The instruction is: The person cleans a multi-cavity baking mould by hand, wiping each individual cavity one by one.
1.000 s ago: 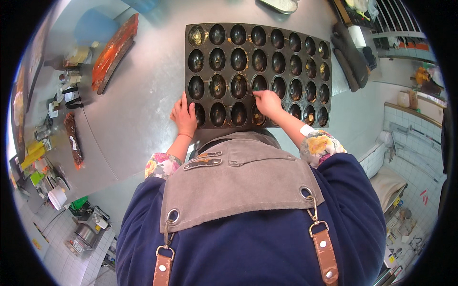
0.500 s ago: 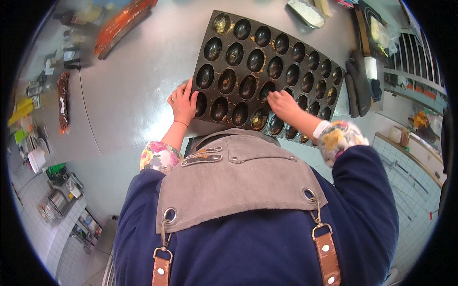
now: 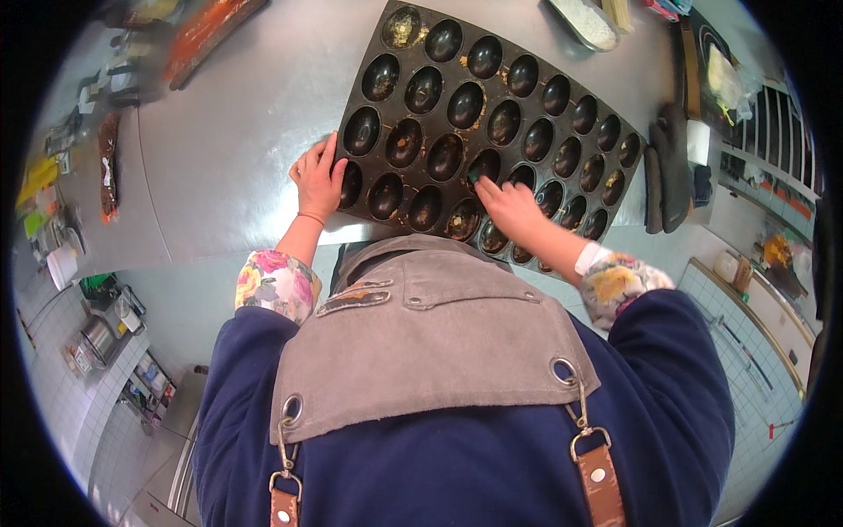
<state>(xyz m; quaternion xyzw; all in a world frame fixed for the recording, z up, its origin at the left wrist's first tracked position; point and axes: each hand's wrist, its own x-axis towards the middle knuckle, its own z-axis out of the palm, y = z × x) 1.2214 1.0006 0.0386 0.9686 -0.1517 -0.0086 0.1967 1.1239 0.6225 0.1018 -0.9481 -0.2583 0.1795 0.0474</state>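
A large dark baking mould tray [image 3: 430, 123] with rows of oval hollows lies tilted in front of me. Golden crumbs and residue stick in several hollows and on the metal between them. At its left edge, my left hand [image 3: 318, 178] grips the rim, thumb on top. My right hand [image 3: 507, 207] reaches into a hollow near the middle of the tray. Its fingers are closed on a small dark green piece [image 3: 475, 176], mostly hidden under the fingertips and pressed against the hollow; its kind I cannot make out.
The tray rests on a steel worktable [image 3: 237, 114], partly over its front edge. A metal scoop of white powder [image 3: 584, 24] sits at the far right. Dark oven mitts [image 3: 672, 171] lie right of the tray. Long wrapped packages [image 3: 206, 39] are at the left.
My right hand has shifted a little within the same part of the tray, and the green piece now shows at its fingertips. My left hand stays on the rim. The whole view has shifted slightly.
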